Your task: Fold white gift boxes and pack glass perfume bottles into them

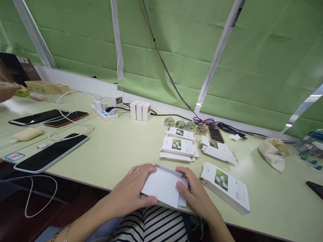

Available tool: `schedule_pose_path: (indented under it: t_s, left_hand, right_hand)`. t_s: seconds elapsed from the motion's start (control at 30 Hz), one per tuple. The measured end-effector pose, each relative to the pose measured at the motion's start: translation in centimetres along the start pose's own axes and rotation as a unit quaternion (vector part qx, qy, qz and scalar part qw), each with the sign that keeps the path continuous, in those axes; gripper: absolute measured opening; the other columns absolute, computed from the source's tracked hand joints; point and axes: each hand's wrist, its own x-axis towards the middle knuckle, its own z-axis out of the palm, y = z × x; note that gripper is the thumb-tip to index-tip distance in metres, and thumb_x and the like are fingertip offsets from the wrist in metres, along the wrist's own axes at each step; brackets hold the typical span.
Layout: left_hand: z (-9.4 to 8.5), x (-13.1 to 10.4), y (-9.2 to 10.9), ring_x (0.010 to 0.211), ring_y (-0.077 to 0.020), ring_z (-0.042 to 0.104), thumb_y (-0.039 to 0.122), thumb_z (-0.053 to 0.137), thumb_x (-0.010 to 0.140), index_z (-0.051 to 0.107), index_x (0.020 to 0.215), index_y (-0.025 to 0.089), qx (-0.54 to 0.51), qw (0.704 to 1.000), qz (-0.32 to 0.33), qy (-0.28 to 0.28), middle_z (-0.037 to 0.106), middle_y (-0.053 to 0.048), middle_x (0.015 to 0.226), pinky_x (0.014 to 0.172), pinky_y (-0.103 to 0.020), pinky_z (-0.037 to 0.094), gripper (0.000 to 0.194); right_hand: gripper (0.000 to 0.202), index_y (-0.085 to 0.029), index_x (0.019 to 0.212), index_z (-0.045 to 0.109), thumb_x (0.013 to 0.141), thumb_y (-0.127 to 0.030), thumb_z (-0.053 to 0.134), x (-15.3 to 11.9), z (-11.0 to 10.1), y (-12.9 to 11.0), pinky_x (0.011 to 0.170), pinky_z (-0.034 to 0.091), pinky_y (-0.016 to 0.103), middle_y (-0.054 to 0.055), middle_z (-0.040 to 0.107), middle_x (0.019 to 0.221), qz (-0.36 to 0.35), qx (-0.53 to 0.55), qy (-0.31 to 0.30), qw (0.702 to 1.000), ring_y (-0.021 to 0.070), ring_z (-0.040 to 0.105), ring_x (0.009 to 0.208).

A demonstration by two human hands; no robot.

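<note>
Between my two hands, at the front edge of the table, is a plain white folded cardboard piece with a flap standing up along its far side. My left hand grips its left side, thumb near the front edge and fingers over the far corner. On the right side, my right hand has its thumb on top and fingers behind the flap. A white box with a flower picture lies just right of my right hand. Beyond my hands sit flattened flower-picture boxes and another flattened box.
Several round glass bottles stand behind the boxes. Small white boxes, a power strip, phones and white cables are to the left. A cloth pouch lies right. Another person's hand shows at far left.
</note>
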Motion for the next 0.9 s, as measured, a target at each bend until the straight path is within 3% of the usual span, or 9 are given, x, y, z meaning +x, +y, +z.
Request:
schedule_pose_path:
  t_s: [0.47,0.73,0.9]
  left_hand:
    - [0.38,-0.19,-0.04,0.108,-0.0305,0.049,0.059,0.063,0.072,0.034,0.125,0.022,-0.003,0.999,-0.020,0.029,0.043,-0.013,0.129,0.089,-0.042,0.043,0.072]
    - [0.28,-0.16,0.09,0.107,-0.0301,0.050,0.060,0.060,0.074,0.030,0.133,0.022,0.010,0.999,-0.022,0.022,0.041,-0.012,0.131,0.087,-0.040,0.045,0.076]
    - [0.56,-0.24,-0.25,0.108,-0.0319,0.048,0.062,0.059,0.074,0.024,0.140,0.022,0.023,0.999,-0.034,0.021,0.040,-0.014,0.133,0.088,-0.042,0.044,0.084]
  right_hand:
    - [0.040,-0.025,0.125,0.044,0.089,-0.043,0.047,-0.18,-0.16,0.12,0.097,0.040,0.036,0.006,0.050,0.126,-0.038,0.021,-0.032,0.999,0.0232,0.047,0.116]
    - [0.086,-0.021,0.133,0.036,0.061,-0.044,0.077,-0.02,-0.14,0.10,0.108,0.029,0.041,0.011,0.036,0.138,-0.050,0.027,-0.095,0.994,0.0286,0.033,0.129]
    - [0.085,-0.021,0.135,0.031,0.065,-0.036,0.075,0.05,-0.15,0.05,0.111,0.022,0.043,0.012,0.029,0.143,-0.032,0.023,-0.106,0.994,0.0278,0.025,0.134]
